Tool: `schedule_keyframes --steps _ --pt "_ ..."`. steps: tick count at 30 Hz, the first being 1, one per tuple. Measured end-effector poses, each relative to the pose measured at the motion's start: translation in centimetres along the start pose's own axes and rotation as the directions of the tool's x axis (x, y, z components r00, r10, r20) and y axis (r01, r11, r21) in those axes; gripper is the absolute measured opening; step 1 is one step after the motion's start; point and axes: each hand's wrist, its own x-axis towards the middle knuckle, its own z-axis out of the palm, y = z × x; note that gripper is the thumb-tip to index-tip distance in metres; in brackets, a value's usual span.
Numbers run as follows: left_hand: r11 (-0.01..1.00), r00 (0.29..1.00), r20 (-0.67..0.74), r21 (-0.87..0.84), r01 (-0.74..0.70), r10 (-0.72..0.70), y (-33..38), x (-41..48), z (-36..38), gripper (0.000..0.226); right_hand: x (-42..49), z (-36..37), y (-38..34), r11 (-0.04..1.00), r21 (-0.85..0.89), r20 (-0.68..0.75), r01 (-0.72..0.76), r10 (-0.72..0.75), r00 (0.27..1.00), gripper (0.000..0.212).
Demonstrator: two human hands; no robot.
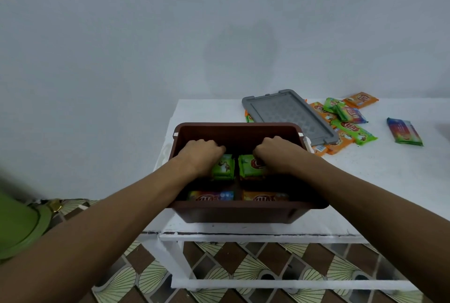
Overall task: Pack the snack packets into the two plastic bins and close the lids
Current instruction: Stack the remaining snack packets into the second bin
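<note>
A brown plastic bin (243, 212) stands open at the near left corner of the white table. Both my hands reach inside it. My left hand (199, 154) rests with curled fingers on a green snack packet (224, 168). Beside it, my right hand (275, 154) presses on a second green packet (250, 168). Nearer to me in the bin lie a multicoloured packet (211, 196) and an orange packet (265, 196). A grey lid (289, 115) lies flat on the table behind the bin, on top of some packets.
Several loose orange and green packets (345, 120) are scattered right of the lid, and a multicoloured packet (404, 132) lies further right. The white table (365, 181) stands against a pale wall. A green object (19, 224) sits on the patterned floor at left.
</note>
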Motion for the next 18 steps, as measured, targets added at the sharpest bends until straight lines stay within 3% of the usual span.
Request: schedule_keyframes --steps 5,9,12,15,18 --pt "0.998 0.998 0.051 -0.053 0.047 -0.044 -0.1 -0.2 -0.4 0.063 -1.4 -1.2 0.7 1.000 -0.027 0.014 0.001 -0.001 1.000 0.025" --pt "0.989 0.994 0.088 -0.127 0.075 -0.064 -0.3 -0.3 -1.5 0.053 -3.5 -1.6 2.0 0.999 -0.037 -0.203 0.028 -0.035 0.979 0.022" --pt "0.965 0.996 0.089 -0.258 0.048 -0.026 0.0 0.4 -3.1 0.045 -5.2 -1.6 4.3 0.977 0.200 -0.321 0.079 -0.011 0.947 0.018" --pt "0.922 0.997 -0.077 -0.386 -0.041 0.012 2.0 1.8 -4.8 0.035 -7.4 0.1 8.3 0.916 0.366 -0.566 0.167 0.077 0.821 0.019" --pt "0.905 0.958 -0.287 -0.411 -0.111 -0.013 5.2 3.6 -6.9 0.024 -9.9 3.2 13.2 0.840 0.540 -0.552 0.048 0.311 0.774 0.021"
